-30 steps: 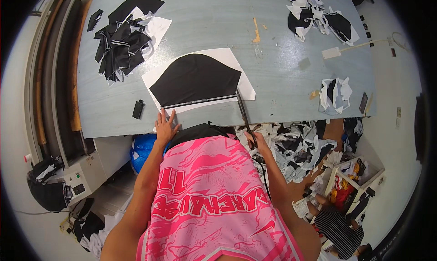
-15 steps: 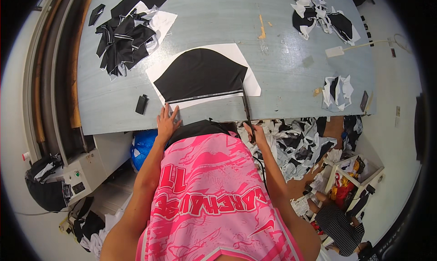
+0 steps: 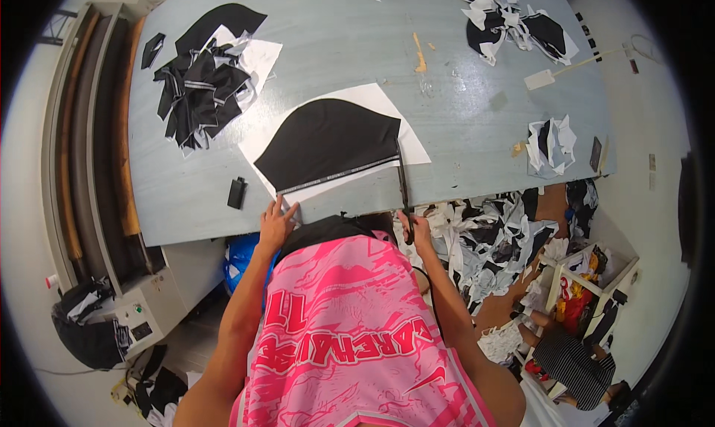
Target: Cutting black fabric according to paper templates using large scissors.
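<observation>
A black dome-shaped fabric piece with a lettered band along its lower edge lies on white paper. My left hand has its fingers spread, fingertips on the lower-left corner of paper and fabric. Long dark scissors are in my right hand, their blades lying along the right side of the fabric piece. Left of the paper sits a small black rectangular object on the blue-grey table.
Black fabric pieces lie upper left, black-white scraps upper right, more at right. A machine with rollers stands left. A scrap heap lies below the table. A person in striped clothing is at lower right beside a bin.
The scissor blades have moved a little upward along the fabric's right side since a second ago. The view has shifted slightly; my left hand remains at the same corner.
</observation>
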`<state>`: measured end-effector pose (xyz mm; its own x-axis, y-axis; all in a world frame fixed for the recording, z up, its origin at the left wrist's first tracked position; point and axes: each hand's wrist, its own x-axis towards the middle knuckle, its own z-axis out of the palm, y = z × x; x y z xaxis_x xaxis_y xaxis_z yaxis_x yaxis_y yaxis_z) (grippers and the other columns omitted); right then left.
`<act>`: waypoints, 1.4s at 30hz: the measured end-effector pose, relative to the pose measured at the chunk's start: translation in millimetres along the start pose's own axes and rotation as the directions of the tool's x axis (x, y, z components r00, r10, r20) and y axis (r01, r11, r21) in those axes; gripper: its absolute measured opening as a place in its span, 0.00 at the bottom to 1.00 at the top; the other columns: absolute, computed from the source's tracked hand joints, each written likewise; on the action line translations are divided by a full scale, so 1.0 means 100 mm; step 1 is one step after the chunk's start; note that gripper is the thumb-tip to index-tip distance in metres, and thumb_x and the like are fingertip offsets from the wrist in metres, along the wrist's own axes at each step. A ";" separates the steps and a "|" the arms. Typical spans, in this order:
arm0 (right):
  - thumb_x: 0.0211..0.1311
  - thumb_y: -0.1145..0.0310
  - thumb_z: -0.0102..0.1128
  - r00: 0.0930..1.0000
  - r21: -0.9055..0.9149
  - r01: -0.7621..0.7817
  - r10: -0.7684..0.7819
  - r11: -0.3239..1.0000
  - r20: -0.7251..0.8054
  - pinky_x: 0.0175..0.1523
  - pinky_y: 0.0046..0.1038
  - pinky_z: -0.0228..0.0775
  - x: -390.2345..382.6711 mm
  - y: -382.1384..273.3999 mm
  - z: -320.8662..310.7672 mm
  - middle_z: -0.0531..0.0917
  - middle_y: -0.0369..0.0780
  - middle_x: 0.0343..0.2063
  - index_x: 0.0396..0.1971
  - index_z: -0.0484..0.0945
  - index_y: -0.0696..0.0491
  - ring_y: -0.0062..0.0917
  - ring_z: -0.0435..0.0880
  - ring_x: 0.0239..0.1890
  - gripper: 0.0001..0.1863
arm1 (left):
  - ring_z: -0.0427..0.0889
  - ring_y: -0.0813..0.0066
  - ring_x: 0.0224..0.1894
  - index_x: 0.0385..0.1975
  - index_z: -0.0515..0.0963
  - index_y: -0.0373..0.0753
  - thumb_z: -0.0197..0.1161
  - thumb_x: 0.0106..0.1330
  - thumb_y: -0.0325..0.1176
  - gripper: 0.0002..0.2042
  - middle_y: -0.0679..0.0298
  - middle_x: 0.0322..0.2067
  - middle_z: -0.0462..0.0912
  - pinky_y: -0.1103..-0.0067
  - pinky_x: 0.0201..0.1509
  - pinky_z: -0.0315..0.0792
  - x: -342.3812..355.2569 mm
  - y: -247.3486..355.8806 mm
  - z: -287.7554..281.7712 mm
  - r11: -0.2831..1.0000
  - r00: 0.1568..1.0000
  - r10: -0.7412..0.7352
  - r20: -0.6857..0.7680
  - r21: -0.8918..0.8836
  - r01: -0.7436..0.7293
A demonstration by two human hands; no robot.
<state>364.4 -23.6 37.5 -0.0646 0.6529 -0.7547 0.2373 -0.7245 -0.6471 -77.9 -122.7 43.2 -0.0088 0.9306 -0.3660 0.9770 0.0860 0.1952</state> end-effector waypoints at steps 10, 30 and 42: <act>0.60 0.41 0.77 0.998 0.165 0.016 -0.005 0.986 -0.068 0.20 0.24 0.63 -0.05 -0.01 0.35 0.73 0.31 0.12 0.16 0.73 0.50 0.18 0.72 0.12 0.31 | 0.68 0.50 0.72 0.69 0.77 0.62 0.67 0.69 0.39 0.26 0.57 0.78 0.61 0.55 0.68 0.70 -0.08 -0.21 -0.32 0.984 0.970 0.160 0.181 -0.113 -0.141; 0.59 0.39 0.76 0.999 0.419 -0.015 0.031 0.908 -0.030 0.22 0.25 0.67 -0.08 -0.21 0.82 0.74 0.33 0.17 0.22 0.75 0.52 0.19 0.74 0.15 0.30 | 0.68 0.44 0.72 0.69 0.77 0.62 0.69 0.68 0.42 0.27 0.52 0.79 0.59 0.52 0.66 0.73 -0.02 -0.33 -0.32 0.967 0.949 0.232 0.214 -0.153 -0.202; 0.57 0.37 0.77 0.998 0.395 -0.036 0.056 0.918 -0.040 0.22 0.25 0.68 0.00 -0.35 0.82 0.74 0.32 0.17 0.21 0.75 0.50 0.18 0.75 0.15 0.31 | 0.68 0.44 0.71 0.68 0.78 0.61 0.66 0.70 0.40 0.25 0.53 0.79 0.59 0.53 0.67 0.72 -0.03 -0.31 -0.36 0.970 0.950 0.217 0.224 -0.155 -0.185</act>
<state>276.9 -16.6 51.6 -0.0126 0.6195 -0.7849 -0.1629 -0.7758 -0.6096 -116.2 -115.1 70.5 0.2515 0.8231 -0.5092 0.9166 -0.0335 0.3985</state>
